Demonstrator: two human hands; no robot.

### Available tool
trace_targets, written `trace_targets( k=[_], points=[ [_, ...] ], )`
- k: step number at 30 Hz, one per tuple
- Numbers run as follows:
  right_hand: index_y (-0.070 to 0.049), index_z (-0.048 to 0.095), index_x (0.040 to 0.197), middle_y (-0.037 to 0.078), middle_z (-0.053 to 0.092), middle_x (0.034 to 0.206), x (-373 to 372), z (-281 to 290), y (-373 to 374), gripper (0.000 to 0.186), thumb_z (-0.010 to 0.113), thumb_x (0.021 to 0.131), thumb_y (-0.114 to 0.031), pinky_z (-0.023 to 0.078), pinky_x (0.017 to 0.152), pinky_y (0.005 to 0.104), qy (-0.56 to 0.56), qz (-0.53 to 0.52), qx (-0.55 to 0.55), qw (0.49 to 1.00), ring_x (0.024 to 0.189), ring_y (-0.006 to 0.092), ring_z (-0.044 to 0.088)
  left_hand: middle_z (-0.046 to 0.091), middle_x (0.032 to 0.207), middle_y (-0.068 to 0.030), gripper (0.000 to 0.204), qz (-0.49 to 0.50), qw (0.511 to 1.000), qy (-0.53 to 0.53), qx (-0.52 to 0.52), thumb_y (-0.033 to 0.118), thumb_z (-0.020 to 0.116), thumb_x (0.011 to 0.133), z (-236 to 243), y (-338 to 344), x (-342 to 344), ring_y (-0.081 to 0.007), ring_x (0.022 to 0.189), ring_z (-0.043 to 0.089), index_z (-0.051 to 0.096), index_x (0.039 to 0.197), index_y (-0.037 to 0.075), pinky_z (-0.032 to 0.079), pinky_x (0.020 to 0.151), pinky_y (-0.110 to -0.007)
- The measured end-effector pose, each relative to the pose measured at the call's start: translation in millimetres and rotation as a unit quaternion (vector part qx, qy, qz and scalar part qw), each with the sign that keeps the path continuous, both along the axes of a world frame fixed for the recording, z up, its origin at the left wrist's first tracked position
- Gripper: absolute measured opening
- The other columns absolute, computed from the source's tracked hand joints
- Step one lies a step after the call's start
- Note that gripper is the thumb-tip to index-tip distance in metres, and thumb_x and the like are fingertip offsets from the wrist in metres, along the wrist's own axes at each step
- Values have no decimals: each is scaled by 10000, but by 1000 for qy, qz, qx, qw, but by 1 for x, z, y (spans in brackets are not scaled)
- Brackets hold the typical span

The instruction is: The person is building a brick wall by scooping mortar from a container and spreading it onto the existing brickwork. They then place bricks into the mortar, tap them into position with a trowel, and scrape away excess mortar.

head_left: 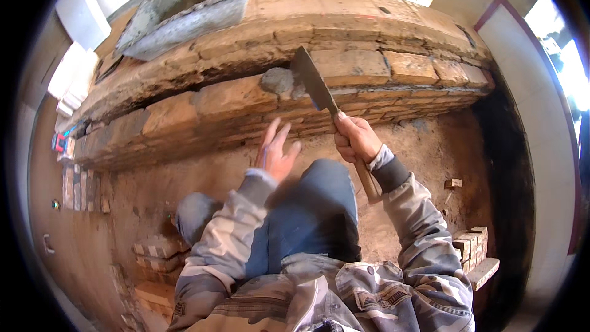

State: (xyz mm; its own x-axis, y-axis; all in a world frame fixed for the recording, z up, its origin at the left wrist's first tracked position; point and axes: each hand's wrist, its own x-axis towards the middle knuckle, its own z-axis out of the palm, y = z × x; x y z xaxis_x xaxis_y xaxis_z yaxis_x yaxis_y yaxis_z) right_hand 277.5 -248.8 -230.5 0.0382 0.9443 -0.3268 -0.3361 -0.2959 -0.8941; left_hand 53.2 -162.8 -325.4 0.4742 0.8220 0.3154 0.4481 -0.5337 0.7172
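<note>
My right hand [357,138] is wrapped round the long handle of a bricklayer's knife [314,80]. Its flat, narrow blade slants up to the left over the brick wall [236,95]. Beside the blade tip, a lump of grey mortar [278,80] sits on the top course, in the gap between a brick on the left and another brick [350,67] on the right. My left hand [278,157] is held in front of the wall face, fingers apart and nothing in them. It is slightly blurred.
A mortar-crusted trough [184,15] stands on the higher ledge behind, at far left. Loose bricks are stacked at lower left [161,252], lower right [472,249] and far left [80,187]. A red-and-blue tool [59,142] lies at the wall's left end. A white panel [522,98] rises at right.
</note>
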Motion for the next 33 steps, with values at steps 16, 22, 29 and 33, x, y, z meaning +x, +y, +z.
trace_targets(
  k=[16, 22, 29, 33],
  points=[
    [24, 609, 859, 301, 637, 895, 182, -50, 19, 390, 602, 921, -362, 504, 696, 547, -820, -119, -67, 555, 853, 476, 627, 608, 1312, -199, 388, 289, 956, -7, 50, 260, 641, 951, -36, 121, -332, -336, 1245, 553, 646, 1220, -20, 415, 1077, -418],
    [41, 607, 812, 152, 586, 648, -13, 23, 22, 332, 716, 798, -272, 464, 585, 399, -685, -54, -55, 724, 603, 233, 571, 683, 1166, -182, 313, 252, 951, -132, 118, 229, 687, 915, -12, 186, -354, -335, 1121, 627, 686, 1118, -9, 475, 995, -409],
    [-6, 598, 806, 21, 506, 640, -84, 139, 52, 205, 652, 853, -198, 388, 510, 312, -733, -156, 88, 657, 574, 105, 479, 700, 1108, -180, 285, 241, 953, -143, 116, 245, 670, 929, 3, 244, -375, -335, 1049, 660, 704, 1064, -4, 515, 929, -408],
    [-34, 638, 922, -10, 509, 636, -86, 185, 85, 251, 553, 989, -261, 367, 473, 287, -704, -146, 99, 688, 537, 78, 474, 697, 1050, -172, 247, 267, 934, -142, 188, 226, 677, 916, -16, 282, -391, -360, 988, 653, 709, 994, -7, 519, 875, -429]
  ],
)
